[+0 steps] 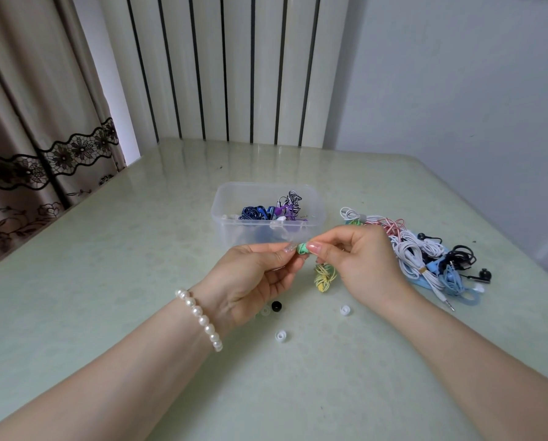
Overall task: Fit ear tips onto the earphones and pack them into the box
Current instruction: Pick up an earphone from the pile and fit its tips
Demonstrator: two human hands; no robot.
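My left hand (256,278) and my right hand (358,259) meet above the table, just in front of the clear plastic box (234,198). Between their fingertips sits a small green earbud (302,248); the left fingers pinch a clear ear tip against it and the right thumb and finger hold the bud. Its yellow-green coiled cable (323,277) hangs below the right hand. The box holds blue, purple and striped earphones (274,210). Loose ear tips lie near my wrists: one black (276,306) and two white (280,335) (345,310).
A pile of white, pink, blue and black earphones (425,253) lies right of the box. The pale green table (139,249) meets a wall at the right and a radiator and curtain behind. A pearl bracelet (201,318) circles my left wrist.
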